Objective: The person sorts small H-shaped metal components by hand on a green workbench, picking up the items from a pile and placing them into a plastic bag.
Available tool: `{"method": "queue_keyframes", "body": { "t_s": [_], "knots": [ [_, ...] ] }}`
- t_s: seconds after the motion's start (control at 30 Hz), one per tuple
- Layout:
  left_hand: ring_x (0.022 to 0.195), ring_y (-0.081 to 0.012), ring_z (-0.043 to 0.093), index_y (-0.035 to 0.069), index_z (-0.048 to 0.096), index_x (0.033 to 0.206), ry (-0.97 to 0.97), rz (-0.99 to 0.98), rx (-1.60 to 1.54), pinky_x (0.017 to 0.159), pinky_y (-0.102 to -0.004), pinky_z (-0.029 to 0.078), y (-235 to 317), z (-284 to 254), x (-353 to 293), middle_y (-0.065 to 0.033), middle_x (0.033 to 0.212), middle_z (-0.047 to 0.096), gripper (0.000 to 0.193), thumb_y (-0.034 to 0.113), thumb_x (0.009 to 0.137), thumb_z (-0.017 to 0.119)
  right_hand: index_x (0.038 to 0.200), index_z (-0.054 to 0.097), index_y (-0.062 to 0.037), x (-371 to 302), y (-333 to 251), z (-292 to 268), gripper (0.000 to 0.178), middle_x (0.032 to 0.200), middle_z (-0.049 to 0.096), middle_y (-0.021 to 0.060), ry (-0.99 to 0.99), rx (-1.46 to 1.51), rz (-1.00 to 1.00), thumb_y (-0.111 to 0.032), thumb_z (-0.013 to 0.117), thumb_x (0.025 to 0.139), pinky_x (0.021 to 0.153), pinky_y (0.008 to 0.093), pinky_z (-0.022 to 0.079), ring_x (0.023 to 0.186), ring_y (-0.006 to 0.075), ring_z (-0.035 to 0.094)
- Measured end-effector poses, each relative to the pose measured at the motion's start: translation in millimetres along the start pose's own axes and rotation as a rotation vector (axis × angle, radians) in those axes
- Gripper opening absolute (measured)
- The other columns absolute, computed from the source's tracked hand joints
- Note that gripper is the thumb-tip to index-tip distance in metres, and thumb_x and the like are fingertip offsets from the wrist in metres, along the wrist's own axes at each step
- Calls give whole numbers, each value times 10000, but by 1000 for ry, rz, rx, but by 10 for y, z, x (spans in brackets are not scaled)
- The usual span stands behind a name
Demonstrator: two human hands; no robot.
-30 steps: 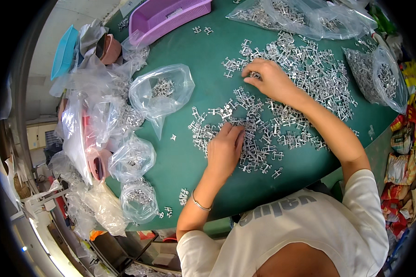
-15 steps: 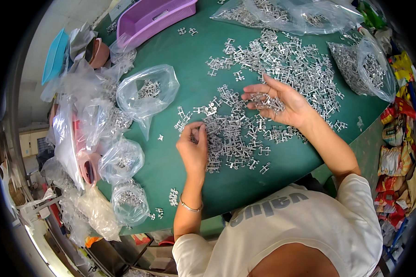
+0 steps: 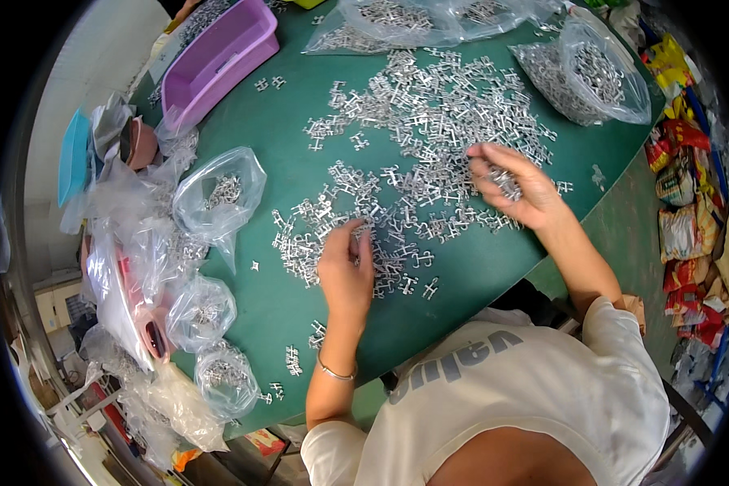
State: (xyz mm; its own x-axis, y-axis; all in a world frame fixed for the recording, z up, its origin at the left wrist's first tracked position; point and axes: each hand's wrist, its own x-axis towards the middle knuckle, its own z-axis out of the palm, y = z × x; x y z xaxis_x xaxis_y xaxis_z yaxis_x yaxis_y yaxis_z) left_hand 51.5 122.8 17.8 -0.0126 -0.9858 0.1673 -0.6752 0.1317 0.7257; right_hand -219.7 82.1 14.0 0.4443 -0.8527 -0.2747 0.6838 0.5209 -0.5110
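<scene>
Small silver H-shaped metal pieces (image 3: 462,105) lie in a wide heap over the green table. A nearer heap of the same pieces (image 3: 304,243) surrounds my left hand (image 3: 347,271). That hand reaches down into it with fingers and thumb curled; whatever sits at the fingertips is hidden. Further right, my right hand (image 3: 526,188) is raised over the edge of the big heap. Its fingers curl around several H-shaped metal pieces (image 3: 506,183), which show in the palm. A bracelet (image 3: 336,373) circles my left wrist.
Clear plastic bags of metal pieces stand at the left (image 3: 219,194), along the far edge (image 3: 389,24) and far right (image 3: 583,73). A purple basket (image 3: 219,61) is at the far left. Loose pieces (image 3: 292,360) lie beside my left forearm. Colourful packets (image 3: 679,219) line the right side.
The view has shifted, so the table things sit further left and lower. My right hand's fingers have curled inward over the metal pieces. The left hand has moved deeper into the near heap.
</scene>
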Motion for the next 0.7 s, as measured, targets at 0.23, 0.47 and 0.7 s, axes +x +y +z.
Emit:
{"method": "queue_keyframes", "body": {
  "t_s": [0.23, 0.47, 0.7],
  "knots": [
    [593, -256, 535, 53, 584, 1021, -249, 201, 133, 531, -345, 435, 290, 350, -75, -105, 755, 536, 326, 136, 728, 701, 943, 659, -75, -480, 0, 12, 280, 676, 561, 82, 351, -1593, -431, -90, 723, 672, 566, 322, 430, 600, 202, 536],
    [649, -293, 567, 30, 559, 958, -288, 188, 194, 563, -372, 451, 328, 443, -87, -115, 824, 545, 332, 179, 709, 719, 876, 652, -109, -459, 280, -11, 198, 787, 556, 57, 342, -1971, -578, -184, 699, 699, 536, 367, 449, 633, 269, 576],
    [573, -248, 508, 16, 543, 911, -196, 121, 64, 542, -342, 420, 282, 410, -149, -100, 820, 545, 315, 88, 675, 738, 898, 642, -98, -334, 97, -113, 227, 778, 547, 65, 612, -1933, -722, -163, 702, 689, 525, 363, 444, 633, 263, 569]
  ]
}}
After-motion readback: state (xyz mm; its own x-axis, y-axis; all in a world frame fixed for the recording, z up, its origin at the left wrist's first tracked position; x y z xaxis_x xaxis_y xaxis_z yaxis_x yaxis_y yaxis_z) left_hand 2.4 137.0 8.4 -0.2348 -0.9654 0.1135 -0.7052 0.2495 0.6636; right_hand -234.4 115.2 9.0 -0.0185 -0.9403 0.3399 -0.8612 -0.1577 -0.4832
